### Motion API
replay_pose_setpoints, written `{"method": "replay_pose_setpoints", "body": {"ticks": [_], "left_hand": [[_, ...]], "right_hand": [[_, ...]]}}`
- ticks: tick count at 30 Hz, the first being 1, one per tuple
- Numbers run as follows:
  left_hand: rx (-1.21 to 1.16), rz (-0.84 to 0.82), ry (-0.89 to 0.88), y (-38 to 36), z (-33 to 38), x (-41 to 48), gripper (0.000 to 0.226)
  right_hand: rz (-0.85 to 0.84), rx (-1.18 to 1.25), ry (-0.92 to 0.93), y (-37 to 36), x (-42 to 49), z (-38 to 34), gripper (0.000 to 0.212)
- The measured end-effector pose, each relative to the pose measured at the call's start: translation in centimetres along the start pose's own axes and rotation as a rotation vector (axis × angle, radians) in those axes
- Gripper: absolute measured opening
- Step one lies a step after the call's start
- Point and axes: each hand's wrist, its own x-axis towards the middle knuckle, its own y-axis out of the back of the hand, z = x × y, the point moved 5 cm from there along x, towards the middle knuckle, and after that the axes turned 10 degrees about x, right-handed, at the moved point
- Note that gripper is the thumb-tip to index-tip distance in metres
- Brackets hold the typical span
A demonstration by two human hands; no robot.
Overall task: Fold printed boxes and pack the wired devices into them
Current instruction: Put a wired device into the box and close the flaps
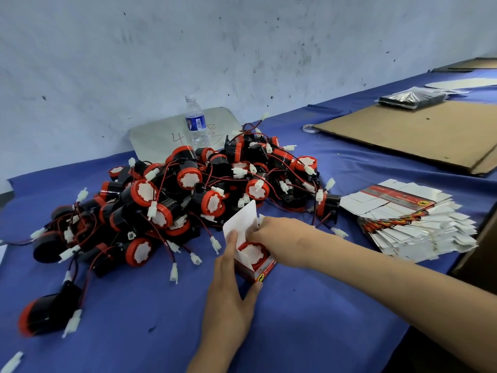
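A small printed box (259,273) stands on the blue cloth with its white lid flap (243,222) raised. Inside it sits a red-and-black wired device (252,253), its white face up. My left hand (231,300) grips the box from the near side, fingers on the left wall and thumb at the front corner. At the box's back edge my right hand (279,232) has its fingers curled into the opening, though what they hold is hidden. Behind the box lies a big pile of the same devices (188,192) with red wires and white plugs. Flat unfolded boxes (408,219) are stacked at the right.
A water bottle (195,122) stands behind the pile in front of a grey board (161,135) leaning on the wall. A flat brown cardboard sheet (419,133) and a black packet (411,96) lie at the far right. Loose devices (48,310) lie at the near left.
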Motion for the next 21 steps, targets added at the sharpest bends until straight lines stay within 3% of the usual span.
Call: {"method": "replay_pose_setpoints", "body": {"ticks": [3, 6, 9, 12, 15, 18, 21], "left_hand": [[0.006, 0.000, -0.011, 0.1, 0.1, -0.1, 0.100], [0.013, 0.010, -0.015, 0.3, 0.1, -0.2, 0.100], [0.041, 0.020, -0.017, 0.3, 0.3, -0.2, 0.101], [0.042, 0.022, -0.022, 0.2, 0.2, -0.2, 0.100], [0.038, 0.027, -0.027, 0.2, 0.1, -0.2, 0.100], [0.032, 0.034, -0.026, 0.2, 0.1, -0.2, 0.100], [0.028, 0.031, -0.034, 0.2, 0.2, -0.3, 0.099]], "right_hand": [[0.033, 0.119, 0.100, 0.8, -0.6, 0.3, 0.038], [0.186, 0.503, 0.130, 2.9, -3.3, 1.6, 0.035], [0.481, 0.740, 0.053, 4.1, -7.0, 4.0, 0.050], [0.555, 0.765, -0.116, 2.4, -8.8, 5.7, 0.065], [0.537, 1.041, -0.122, 0.3, -9.1, 5.7, 0.059], [0.584, 1.337, 0.020, 0.0, -8.9, 4.8, 0.048], [0.693, 1.238, 0.102, 0.4, -8.2, 3.8, 0.030]]}}
